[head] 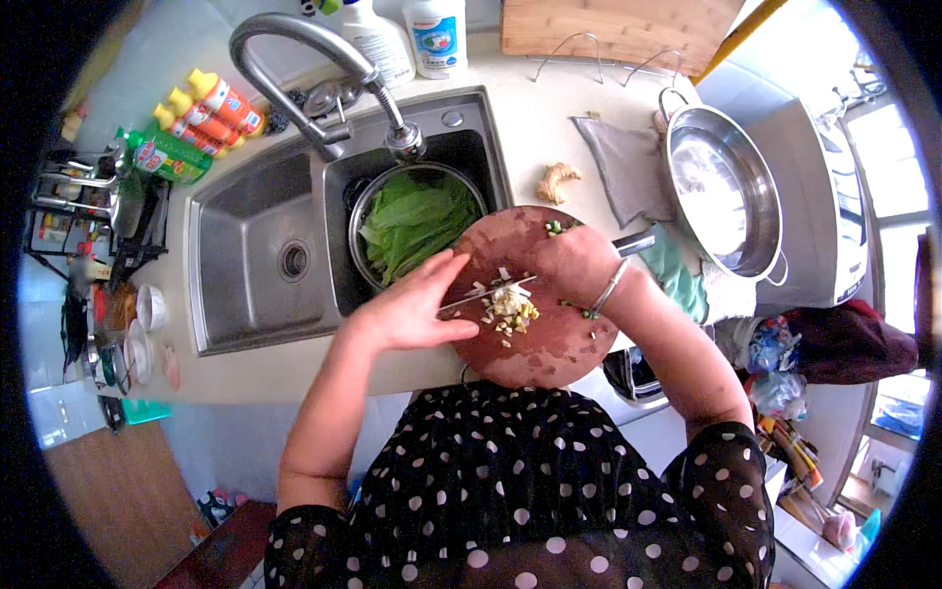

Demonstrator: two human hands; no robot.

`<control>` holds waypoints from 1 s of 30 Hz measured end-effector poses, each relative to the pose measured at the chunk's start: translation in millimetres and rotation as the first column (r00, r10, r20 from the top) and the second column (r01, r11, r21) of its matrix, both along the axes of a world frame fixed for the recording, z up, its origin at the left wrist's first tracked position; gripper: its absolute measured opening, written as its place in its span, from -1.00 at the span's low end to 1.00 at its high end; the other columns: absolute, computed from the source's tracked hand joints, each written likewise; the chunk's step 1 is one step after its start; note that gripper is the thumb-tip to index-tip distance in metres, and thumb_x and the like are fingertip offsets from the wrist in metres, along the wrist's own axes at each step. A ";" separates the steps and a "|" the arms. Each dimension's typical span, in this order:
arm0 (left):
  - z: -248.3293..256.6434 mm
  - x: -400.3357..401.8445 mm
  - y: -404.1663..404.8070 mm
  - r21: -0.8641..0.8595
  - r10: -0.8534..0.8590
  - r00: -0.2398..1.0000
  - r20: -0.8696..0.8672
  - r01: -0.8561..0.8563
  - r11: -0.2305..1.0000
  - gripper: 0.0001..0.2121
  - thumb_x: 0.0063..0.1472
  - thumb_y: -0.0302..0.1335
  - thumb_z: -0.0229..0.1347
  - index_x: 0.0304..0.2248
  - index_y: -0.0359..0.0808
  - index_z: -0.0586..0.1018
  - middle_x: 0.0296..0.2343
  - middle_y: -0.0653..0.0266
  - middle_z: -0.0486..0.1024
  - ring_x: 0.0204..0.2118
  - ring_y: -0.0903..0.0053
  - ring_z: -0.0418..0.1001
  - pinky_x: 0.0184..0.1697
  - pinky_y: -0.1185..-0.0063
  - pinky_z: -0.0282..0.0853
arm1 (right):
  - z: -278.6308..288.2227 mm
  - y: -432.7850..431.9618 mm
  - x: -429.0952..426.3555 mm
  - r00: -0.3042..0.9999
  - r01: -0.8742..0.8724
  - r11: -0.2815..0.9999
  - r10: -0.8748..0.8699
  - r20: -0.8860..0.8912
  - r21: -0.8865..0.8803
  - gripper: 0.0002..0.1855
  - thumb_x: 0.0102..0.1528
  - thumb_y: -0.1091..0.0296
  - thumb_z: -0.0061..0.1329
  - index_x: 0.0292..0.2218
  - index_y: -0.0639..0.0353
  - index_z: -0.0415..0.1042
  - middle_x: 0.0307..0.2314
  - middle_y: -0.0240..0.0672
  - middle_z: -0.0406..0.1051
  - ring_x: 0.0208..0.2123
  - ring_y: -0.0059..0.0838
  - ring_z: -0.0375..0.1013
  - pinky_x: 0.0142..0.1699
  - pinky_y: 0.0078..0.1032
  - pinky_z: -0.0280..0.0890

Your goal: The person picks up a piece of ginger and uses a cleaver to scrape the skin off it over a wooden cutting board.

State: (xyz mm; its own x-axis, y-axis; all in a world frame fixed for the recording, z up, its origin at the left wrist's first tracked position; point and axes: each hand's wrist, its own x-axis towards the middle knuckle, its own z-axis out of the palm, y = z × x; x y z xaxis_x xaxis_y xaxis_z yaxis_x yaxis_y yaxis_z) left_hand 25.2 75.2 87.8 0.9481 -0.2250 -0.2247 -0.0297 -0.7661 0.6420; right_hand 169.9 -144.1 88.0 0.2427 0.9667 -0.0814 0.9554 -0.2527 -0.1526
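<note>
My right hand (578, 265) grips a kitchen knife (635, 242) whose dark handle end sticks out past the wrist. The narrow line of its blade lies over a round reddish-brown cutting board (544, 361). Beside the blade is a small heap of chopped pale garlic (514, 303). Green chopped bits, seemingly scallion (555, 227), lie near my right hand. My left hand (412, 305) reaches over the board's left edge, thumb and fingers spread around the blade's far end; whether it touches the blade cannot be told.
Left of the board, leafy greens (419, 213) fill a pot in the double sink (254, 199) under a faucet (294, 29). Ginger (561, 182), a grey cloth (618, 162) and a steel pan (765, 206) lie behind and right. Bottles (438, 40) stand at the back.
</note>
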 end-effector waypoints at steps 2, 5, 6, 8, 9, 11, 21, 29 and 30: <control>1.9 12.8 18.7 -0.188 -0.036 0.977 -0.211 -0.004 0.982 -0.01 -0.06 -0.04 0.25 0.17 -0.47 -0.02 0.14 -0.10 0.04 0.21 0.22 0.03 0.24 0.43 -0.02 | -5.3 -4.3 -2.7 1.000 0.015 0.999 -0.015 -0.003 0.038 -0.83 -0.08 0.24 -0.05 -0.60 0.04 0.51 -0.67 -0.28 0.45 -0.59 -0.32 0.50 -0.47 -0.38 0.41; -1.6 15.4 18.9 -0.410 -0.021 0.922 -0.388 -0.153 0.899 0.00 -0.06 -0.12 0.28 0.18 -0.47 -0.08 0.14 -0.06 0.05 0.19 0.28 0.07 0.20 0.38 0.06 | 0.6 -1.8 -4.8 0.994 0.082 0.975 -0.095 -0.057 -0.206 -0.80 -0.09 0.15 0.02 -0.43 0.03 0.49 -0.58 -0.32 0.46 -0.50 -0.28 0.49 -0.38 -0.35 0.39; -4.7 14.6 17.1 -0.421 -0.017 0.927 -0.374 -0.154 0.894 0.01 -0.06 -0.14 0.29 0.18 -0.46 -0.08 0.14 -0.05 0.05 0.19 0.30 0.08 0.19 0.37 0.09 | 1.4 -3.5 -4.9 0.994 0.084 0.986 -0.092 -0.050 -0.143 -0.83 -0.09 0.19 -0.01 -0.48 0.04 0.49 -0.60 -0.29 0.45 -0.53 -0.27 0.49 -0.40 -0.35 0.40; -10.2 14.9 12.1 -0.421 -0.017 0.944 -0.329 -0.130 0.898 0.00 -0.06 -0.18 0.30 0.18 -0.46 -0.09 0.14 -0.04 0.05 0.18 0.32 0.10 0.18 0.37 0.11 | 1.9 -9.9 -4.7 0.996 0.085 0.996 -0.085 -0.040 -0.012 -0.84 -0.08 0.26 -0.06 -0.57 0.07 0.51 -0.66 -0.23 0.45 -0.58 -0.27 0.50 -0.44 -0.34 0.42; -12.6 17.7 7.0 -0.410 -0.023 0.955 -0.297 -0.106 0.906 -0.01 -0.05 -0.21 0.30 0.18 -0.46 -0.09 0.14 -0.05 0.05 0.17 0.32 0.11 0.18 0.37 0.12 | 2.9 -12.9 -1.7 0.994 0.098 0.995 -0.099 -0.051 -0.033 -0.84 -0.07 0.25 -0.06 -0.55 0.07 0.51 -0.65 -0.23 0.46 -0.57 -0.27 0.50 -0.43 -0.34 0.42; -11.2 23.3 -5.7 -0.370 -0.003 0.982 -0.191 -0.070 0.926 -0.08 -0.03 -0.17 0.25 0.15 -0.53 0.00 0.09 -0.15 0.13 0.17 0.25 0.12 0.21 0.48 0.03 | 9.9 -19.5 6.4 0.987 0.131 0.985 -0.140 -0.074 -0.108 -0.82 -0.05 0.19 -0.05 -0.50 0.04 0.53 -0.61 -0.26 0.47 -0.54 -0.26 0.51 -0.41 -0.33 0.42; 22.0 13.6 -52.7 0.210 0.034 0.990 0.137 -0.063 0.976 -0.73 0.07 -0.40 0.12 -0.26 -0.37 0.45 -0.34 0.11 0.43 -0.29 0.15 0.45 -0.27 0.36 0.40 | 32.5 -28.3 8.0 0.993 0.112 0.975 -0.104 0.050 -0.190 -0.85 -0.02 0.23 -0.04 -0.37 -0.13 0.53 -0.58 -0.34 0.46 -0.51 -0.31 0.49 -0.39 -0.37 0.39; 6.3 22.5 -71.3 0.395 -0.051 0.943 0.328 -0.088 0.914 -0.96 0.02 -0.55 0.00 -0.51 -0.31 0.39 -0.55 0.21 0.47 -0.44 0.32 0.51 -0.46 0.41 0.41 | 6.9 -37.5 9.2 0.987 0.155 0.981 -0.158 -0.018 -0.112 -0.83 -0.02 0.31 -0.11 -0.52 0.05 0.53 -0.61 -0.25 0.48 -0.53 -0.27 0.53 -0.43 -0.35 0.44; 5.0 20.4 -71.1 0.376 -0.039 0.945 0.325 -0.091 0.922 -0.96 0.01 -0.56 0.00 -0.51 -0.31 0.39 -0.55 0.21 0.47 -0.44 0.33 0.51 -0.47 0.42 0.41 | 9.0 -37.2 8.7 0.988 0.156 0.981 -0.156 0.008 -0.116 -0.82 -0.02 0.31 -0.11 -0.53 0.06 0.53 -0.62 -0.24 0.48 -0.53 -0.27 0.53 -0.43 -0.36 0.44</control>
